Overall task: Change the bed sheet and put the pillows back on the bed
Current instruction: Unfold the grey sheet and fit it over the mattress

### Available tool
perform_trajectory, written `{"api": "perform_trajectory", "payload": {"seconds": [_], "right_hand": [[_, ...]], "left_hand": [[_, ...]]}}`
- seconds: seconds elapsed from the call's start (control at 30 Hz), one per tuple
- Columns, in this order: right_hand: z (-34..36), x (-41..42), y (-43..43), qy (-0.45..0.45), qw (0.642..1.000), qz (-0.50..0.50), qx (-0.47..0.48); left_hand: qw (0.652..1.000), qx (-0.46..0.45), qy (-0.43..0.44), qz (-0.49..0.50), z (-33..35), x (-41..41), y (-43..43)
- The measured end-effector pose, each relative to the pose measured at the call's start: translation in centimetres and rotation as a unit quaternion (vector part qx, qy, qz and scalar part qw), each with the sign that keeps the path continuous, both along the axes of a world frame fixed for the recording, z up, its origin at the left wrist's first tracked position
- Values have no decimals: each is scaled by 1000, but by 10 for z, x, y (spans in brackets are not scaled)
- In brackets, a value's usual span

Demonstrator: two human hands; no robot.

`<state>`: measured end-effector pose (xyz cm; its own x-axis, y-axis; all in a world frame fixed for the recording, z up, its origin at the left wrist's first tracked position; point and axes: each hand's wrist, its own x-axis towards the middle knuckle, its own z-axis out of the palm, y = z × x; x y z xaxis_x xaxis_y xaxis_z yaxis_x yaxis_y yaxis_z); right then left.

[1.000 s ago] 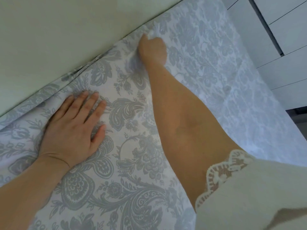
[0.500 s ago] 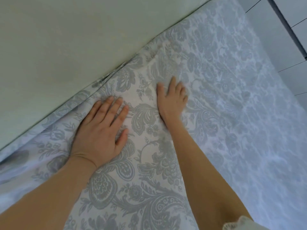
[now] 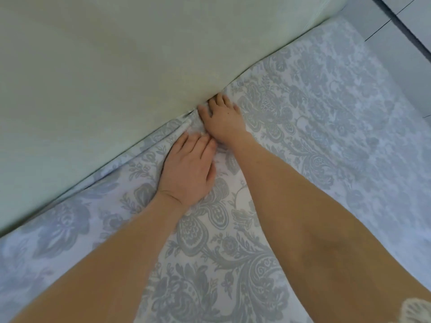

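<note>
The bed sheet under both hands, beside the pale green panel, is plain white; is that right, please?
Not plain: the head view shows the bed sheet printed with grey flowers, under the left hand and right hand beside the pale green panel.

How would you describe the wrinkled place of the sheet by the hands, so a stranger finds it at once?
Find the large pale green panel at upper left and follow its lower edge, where the floral sheet meets it. Midway, the right hand and left hand touch the sheet; between their fingers it gathers into small pleats, while elsewhere it lies mostly flat.
</note>
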<state>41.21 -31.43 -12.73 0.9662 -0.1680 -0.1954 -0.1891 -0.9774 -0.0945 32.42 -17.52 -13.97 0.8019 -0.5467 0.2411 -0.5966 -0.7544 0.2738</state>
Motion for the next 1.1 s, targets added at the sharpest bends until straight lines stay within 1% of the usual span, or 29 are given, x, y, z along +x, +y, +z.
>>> {"api": "perform_trajectory", "payload": {"seconds": [0.07,0.1,0.17,0.27,0.33,0.37,0.43,0.53,0.57,0.63,0.67,0.73,0.83,0.87,0.93,0.97,1.0,1.03,1.1], "right_hand": [[9,2,4,36,999,-14,-22],[14,1,8,38,998,-17,-39],[22,-7,28,7,998,-11,-55],[27,-35,69,-41,997,22,-62],[24,-51,93,-60,991,71,-99],[22,-55,101,-59,986,94,-121],[20,-59,110,-27,983,119,-140],[25,-63,111,43,983,115,-136],[28,-69,112,42,982,113,-147],[31,-86,119,-5,978,113,-177],[31,-95,126,-11,976,119,-180],[30,-102,141,33,980,118,-155],[33,-93,158,109,986,55,-112],[36,-92,164,121,986,42,-110],[37,-100,180,112,985,64,-112],[36,-107,188,100,985,86,-113],[34,-112,194,90,985,103,-106],[33,-116,198,88,986,109,-92],[32,-118,198,102,988,95,-70]], "left_hand": [[998,24,2,52,6,-15,23],[996,45,5,81,6,-23,38],[990,76,-2,120,4,-33,67],[989,83,25,118,-1,-30,80],[989,80,36,122,-3,-26,76],[989,77,32,122,-3,-23,74],[990,74,27,118,-3,-18,73],[991,51,52,111,4,-15,77],[991,48,60,111,6,-18,83],[991,42,46,121,5,-28,102],[991,40,38,123,3,-34,116],[989,57,45,125,-5,-45,140],[990,64,43,118,-13,-43,148],[990,49,50,124,-10,-39,147],[984,16,100,144,-3,-40,147],[984,4,112,136,1,-42,148],[988,-7,100,114,4,-47,151],[993,-21,71,89,5,-54,158],[998,-10,26,61,-4,-73,173]]}}
